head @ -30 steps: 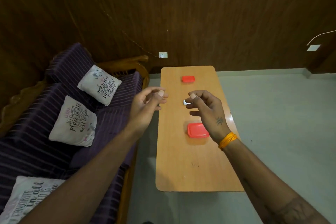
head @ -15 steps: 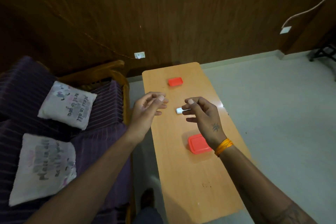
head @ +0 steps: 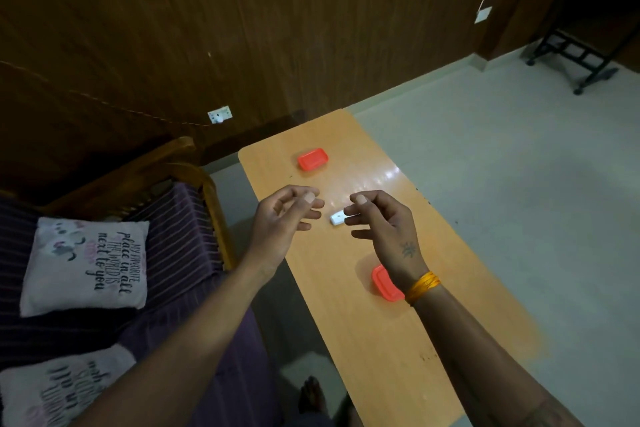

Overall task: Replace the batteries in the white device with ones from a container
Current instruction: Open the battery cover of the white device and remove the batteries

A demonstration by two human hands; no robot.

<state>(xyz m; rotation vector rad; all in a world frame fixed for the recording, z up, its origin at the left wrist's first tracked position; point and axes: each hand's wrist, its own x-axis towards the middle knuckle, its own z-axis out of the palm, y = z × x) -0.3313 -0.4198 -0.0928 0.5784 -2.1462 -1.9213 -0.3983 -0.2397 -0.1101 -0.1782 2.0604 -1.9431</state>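
Note:
The small white device (head: 337, 218) lies on the wooden table (head: 346, 305), between my two hands. My right hand (head: 384, 222) hovers over its right end with fingers curled and spread, and the index finger covers that end. I cannot tell whether the finger touches the device. My left hand (head: 284, 215) hangs just left of the device, loosely curled, thumb near the fingertips, with nothing visible in it. One red lidded container (head: 312, 159) sits at the far end of the table. A second red container (head: 384, 282) lies nearer, half hidden under my right wrist.
A purple striped sofa (head: 180, 218) with a wooden arm and printed cushions (head: 86, 267) stands close along the table's left side. A wood-panelled wall is behind the table. Grey floor lies to the right, with a black metal stand (head: 581, 55) far right. A foot (head: 311, 395) shows below.
My head has turned, so the table now runs slanted across the view and the sofa has slid left. Both hands keep nearly the same pose over the device.

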